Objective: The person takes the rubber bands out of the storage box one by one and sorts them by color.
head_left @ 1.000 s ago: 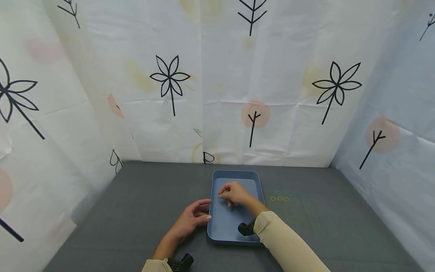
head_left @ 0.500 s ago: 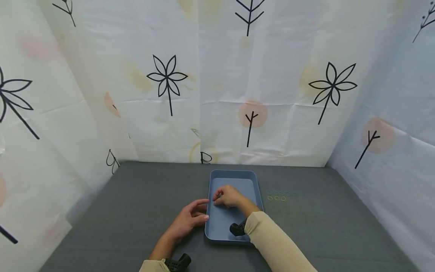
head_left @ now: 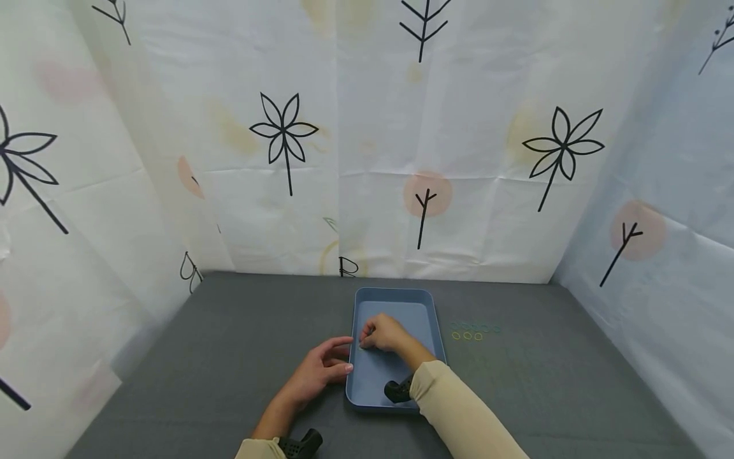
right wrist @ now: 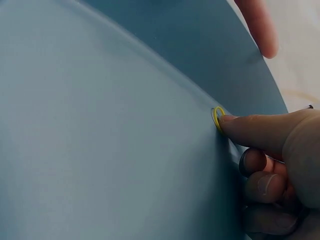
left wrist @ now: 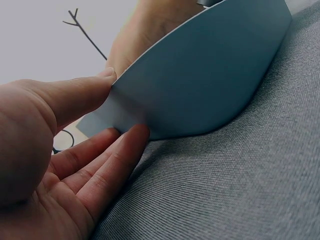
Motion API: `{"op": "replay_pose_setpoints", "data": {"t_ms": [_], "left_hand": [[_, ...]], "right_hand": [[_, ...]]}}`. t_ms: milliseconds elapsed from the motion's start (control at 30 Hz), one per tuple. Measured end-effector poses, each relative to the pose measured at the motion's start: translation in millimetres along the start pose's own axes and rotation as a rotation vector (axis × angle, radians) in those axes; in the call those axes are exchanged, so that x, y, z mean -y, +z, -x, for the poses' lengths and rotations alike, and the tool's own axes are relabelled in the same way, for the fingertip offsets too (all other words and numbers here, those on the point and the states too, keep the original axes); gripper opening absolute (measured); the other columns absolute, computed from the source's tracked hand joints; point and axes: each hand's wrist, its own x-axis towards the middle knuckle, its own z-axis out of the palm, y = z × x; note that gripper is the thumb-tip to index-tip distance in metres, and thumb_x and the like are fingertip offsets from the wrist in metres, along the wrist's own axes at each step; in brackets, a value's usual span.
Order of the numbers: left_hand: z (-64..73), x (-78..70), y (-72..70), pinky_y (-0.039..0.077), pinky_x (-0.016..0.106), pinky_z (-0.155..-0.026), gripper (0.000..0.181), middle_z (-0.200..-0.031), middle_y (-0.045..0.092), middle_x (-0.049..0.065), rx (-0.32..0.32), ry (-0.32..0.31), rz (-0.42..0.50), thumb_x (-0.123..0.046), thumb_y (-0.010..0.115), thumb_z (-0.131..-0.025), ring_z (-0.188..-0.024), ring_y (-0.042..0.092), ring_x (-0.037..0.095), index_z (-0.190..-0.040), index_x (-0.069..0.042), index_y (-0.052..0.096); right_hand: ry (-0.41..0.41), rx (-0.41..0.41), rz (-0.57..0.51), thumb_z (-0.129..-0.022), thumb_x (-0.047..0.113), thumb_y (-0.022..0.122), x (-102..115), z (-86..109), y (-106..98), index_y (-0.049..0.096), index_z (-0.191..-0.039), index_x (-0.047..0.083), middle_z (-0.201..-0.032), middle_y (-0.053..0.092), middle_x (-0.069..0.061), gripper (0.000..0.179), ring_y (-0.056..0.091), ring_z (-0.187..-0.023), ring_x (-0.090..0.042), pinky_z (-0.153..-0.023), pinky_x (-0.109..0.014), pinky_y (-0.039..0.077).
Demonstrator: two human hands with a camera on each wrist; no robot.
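A shallow blue tray (head_left: pixel 421 319) lies lengthwise on the grey cloth. Inside it, near the left wall, my right hand (head_left: pixel 385 333) is bent down with thumb and fingers together. The right wrist view shows a small thin yellow ring (right wrist: pixel 215 120) at the thumb tip, pinched low where the tray floor meets the wall; part of the ring is hidden by the thumb. My left hand (head_left: pixel 316 371) rests against the outside of the tray's left wall, its fingers spread. In the left wrist view, the thumb touches the rim and other fingertips touch the outer side.
Right of the tray, three yellow rings (head_left: pixel 455 335) lie in a row on the cloth (head_left: pixel 545 370). Behind them is a row of several faint teal rings (head_left: pixel 486 328). A patterned white curtain (head_left: pixel 373 217) stands along the back and both sides.
My right hand has moved left and slightly down inside the tray to its left wall, then stayed almost still. The left hand keeps its place at the tray. The view has shifted slightly.
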Motion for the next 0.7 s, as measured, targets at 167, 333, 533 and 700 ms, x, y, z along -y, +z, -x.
{"op": "replay_pose_setpoints", "data": {"t_ms": [167, 333, 533, 700], "left_hand": [[0.1, -1.1, 0.3, 0.054, 0.041, -0.083, 0.059, -0.130, 0.050, 0.026, -0.001, -0.003, -0.006, -0.010, 0.069, -0.091, -0.108, 0.059, 0.032, -0.143, 0.000, 0.042], [-0.1, -2.0, 0.2, 0.054, 0.041, -0.083, 0.059, -0.130, 0.050, 0.025, -0.005, -0.010, -0.007, -0.010, 0.069, -0.091, -0.108, 0.059, 0.032, -0.143, 0.000, 0.043], [0.0, -2.3, 0.9, 0.054, 0.041, -0.083, 0.057, -0.130, 0.050, 0.027, -0.007, -0.007, -0.013, -0.008, 0.068, -0.092, -0.108, 0.059, 0.032, -0.142, 0.000, 0.043], [0.3, -1.2, 1.0, 0.054, 0.041, -0.084, 0.058, -0.130, 0.050, 0.025, -0.013, -0.004, -0.017, -0.009, 0.068, -0.091, -0.107, 0.060, 0.031, -0.142, 0.000, 0.043]], "right_hand": [[-0.006, 0.013, 0.003, -0.081, 0.005, 0.076, 0.3, 1.4, -0.9, 0.070, -0.072, 0.004, -0.063, 0.057, 0.006, 0.010, 0.045, -0.056, -0.008, -0.052, -0.022, 0.032], [0.006, 0.037, 0.005, -0.082, 0.005, 0.075, -0.3, 0.3, -1.4, 0.070, -0.071, 0.005, -0.063, 0.057, 0.006, 0.012, 0.046, -0.056, -0.009, -0.051, -0.022, 0.033], [-0.019, 0.061, -0.008, -0.083, 0.005, 0.073, -1.2, 0.9, -4.3, 0.071, -0.073, 0.004, -0.065, 0.059, 0.004, 0.011, 0.045, -0.057, -0.008, -0.052, -0.021, 0.033], [-0.054, 0.065, -0.055, -0.084, 0.003, 0.072, 0.0, 2.5, -7.9, 0.071, -0.075, -0.001, -0.066, 0.060, 0.003, 0.010, 0.044, -0.057, -0.007, -0.053, -0.021, 0.032]]}}
